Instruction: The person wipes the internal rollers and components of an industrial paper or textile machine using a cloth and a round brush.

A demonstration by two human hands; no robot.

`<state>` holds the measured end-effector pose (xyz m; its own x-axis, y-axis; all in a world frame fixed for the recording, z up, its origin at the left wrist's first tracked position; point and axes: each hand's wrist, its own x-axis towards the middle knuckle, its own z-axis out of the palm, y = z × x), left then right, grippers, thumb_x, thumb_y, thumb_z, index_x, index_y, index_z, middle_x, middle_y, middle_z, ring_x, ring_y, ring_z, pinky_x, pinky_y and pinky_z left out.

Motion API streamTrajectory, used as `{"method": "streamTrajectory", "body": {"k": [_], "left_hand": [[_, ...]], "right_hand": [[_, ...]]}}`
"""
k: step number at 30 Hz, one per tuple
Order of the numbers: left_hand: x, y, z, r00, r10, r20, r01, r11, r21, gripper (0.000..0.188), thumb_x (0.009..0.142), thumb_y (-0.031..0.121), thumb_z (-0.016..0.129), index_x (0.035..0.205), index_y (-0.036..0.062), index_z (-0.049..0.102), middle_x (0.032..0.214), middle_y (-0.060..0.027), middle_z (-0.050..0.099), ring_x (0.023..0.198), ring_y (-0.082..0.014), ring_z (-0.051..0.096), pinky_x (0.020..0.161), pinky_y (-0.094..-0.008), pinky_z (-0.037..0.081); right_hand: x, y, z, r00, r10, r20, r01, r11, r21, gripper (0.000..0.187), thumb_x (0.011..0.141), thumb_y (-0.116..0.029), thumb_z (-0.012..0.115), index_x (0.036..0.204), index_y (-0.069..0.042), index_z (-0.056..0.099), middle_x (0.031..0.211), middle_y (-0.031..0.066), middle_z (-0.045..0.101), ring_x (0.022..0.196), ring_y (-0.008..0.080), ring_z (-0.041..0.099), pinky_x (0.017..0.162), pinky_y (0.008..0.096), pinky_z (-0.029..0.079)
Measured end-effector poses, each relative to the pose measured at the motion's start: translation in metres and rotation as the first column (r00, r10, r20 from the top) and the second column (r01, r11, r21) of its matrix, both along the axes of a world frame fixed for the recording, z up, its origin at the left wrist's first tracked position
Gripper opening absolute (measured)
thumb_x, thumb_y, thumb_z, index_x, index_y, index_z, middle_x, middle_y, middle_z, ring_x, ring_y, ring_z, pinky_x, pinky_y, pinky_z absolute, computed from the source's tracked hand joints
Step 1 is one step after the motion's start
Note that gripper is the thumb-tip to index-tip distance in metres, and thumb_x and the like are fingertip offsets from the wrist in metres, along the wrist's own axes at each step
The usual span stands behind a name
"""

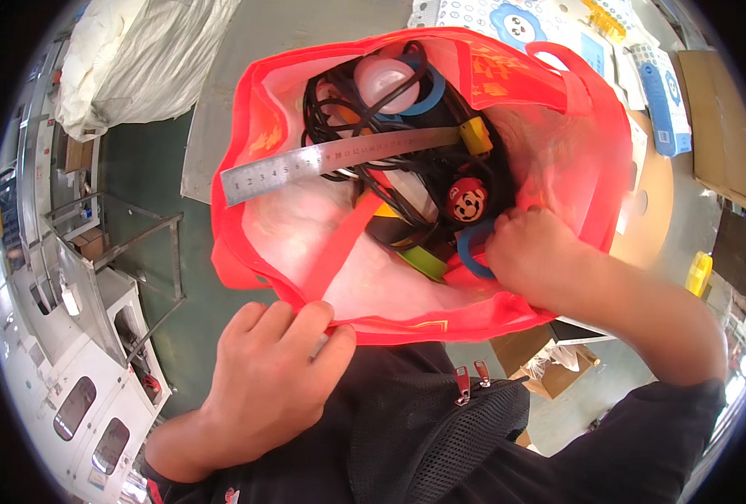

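Observation:
A red fabric bag with a white lining gapes wide before me. My left hand is closed on its near rim. Down inside the bag, my right hand has its fingers curled at a blue ring, which they seem to grip; part of the ring is hidden behind them. Around it lie tangled black cables, a green ring and a red round piece with a cartoon face. A steel ruler lies across the cables, its far end by a yellow piece. Farther back sits a whitish round object.
Behind the bag stands a grey table, with blue-and-white packs at the right. A cardboard box is at far right, another open box below. White sheeting hangs at upper left, above a metal frame.

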<state>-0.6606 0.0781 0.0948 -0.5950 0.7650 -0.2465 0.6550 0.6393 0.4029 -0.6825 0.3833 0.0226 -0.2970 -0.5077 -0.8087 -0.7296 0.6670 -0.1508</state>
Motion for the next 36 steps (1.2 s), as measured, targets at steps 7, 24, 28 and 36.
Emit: {"method": "streamTrajectory", "body": {"k": [7, 24, 28, 36], "left_hand": [[-0.010, 0.006, 0.006, 0.998, 0.061, 0.020, -0.061, 0.998, -0.017, 0.020, 0.073, 0.009, 0.077, 0.093, 0.0060, 0.073, 0.105, -0.0109, 0.065, 0.083, -0.0261, 0.065, 0.070, -0.0398, 0.048], [-0.009, 0.007, 0.008, 0.999, 0.020, 0.042, -0.020, 1.000, -0.007, 0.025, 0.069, 0.009, 0.078, 0.094, 0.0070, 0.072, 0.110, -0.0118, 0.066, 0.079, -0.0254, 0.064, 0.069, -0.0389, 0.049], [-0.005, -0.001, 0.005, 0.997, 0.057, 0.044, -0.059, 0.997, 0.047, 0.022, 0.071, 0.011, 0.075, 0.093, 0.0064, 0.073, 0.110, -0.0131, 0.066, 0.077, -0.0247, 0.063, 0.068, -0.0383, 0.048], [0.003, -0.012, 0.001, 0.993, 0.067, 0.093, -0.069, 0.997, 0.017, 0.021, 0.072, 0.013, 0.071, 0.093, 0.0065, 0.073, 0.109, -0.0140, 0.067, 0.076, -0.0237, 0.063, 0.067, -0.0380, 0.047]], "right_hand": [[-0.093, 0.026, 0.027, 0.644, -0.671, -0.367, 0.554, 0.740, -0.381, 0.037, 0.090, -0.002, 0.053, 0.127, 0.003, 0.055, 0.111, 0.0241, 0.063, 0.109, 0.0405, 0.061, 0.098, 0.0463, 0.048], [-0.125, -0.044, -0.076, 0.677, -0.731, 0.087, 0.619, 0.502, -0.604, 0.131, 0.067, -0.070, 0.082, 0.152, 0.010, 0.022, 0.145, 0.0327, 0.048, 0.138, 0.0403, 0.049, 0.113, 0.0438, 0.041], [-0.134, -0.044, -0.072, 0.543, -0.760, 0.358, 0.786, 0.311, -0.534, 0.116, 0.064, -0.066, 0.087, 0.148, 0.001, 0.044, 0.141, 0.0217, 0.058, 0.135, 0.0328, 0.053, 0.113, 0.0406, 0.042], [-0.131, -0.047, -0.001, 0.163, -0.502, 0.849, 0.656, -0.588, -0.473, 0.034, 0.091, -0.003, 0.065, 0.125, 0.003, 0.060, 0.116, 0.0108, 0.068, 0.108, 0.0204, 0.065, 0.096, 0.0325, 0.052]]}}
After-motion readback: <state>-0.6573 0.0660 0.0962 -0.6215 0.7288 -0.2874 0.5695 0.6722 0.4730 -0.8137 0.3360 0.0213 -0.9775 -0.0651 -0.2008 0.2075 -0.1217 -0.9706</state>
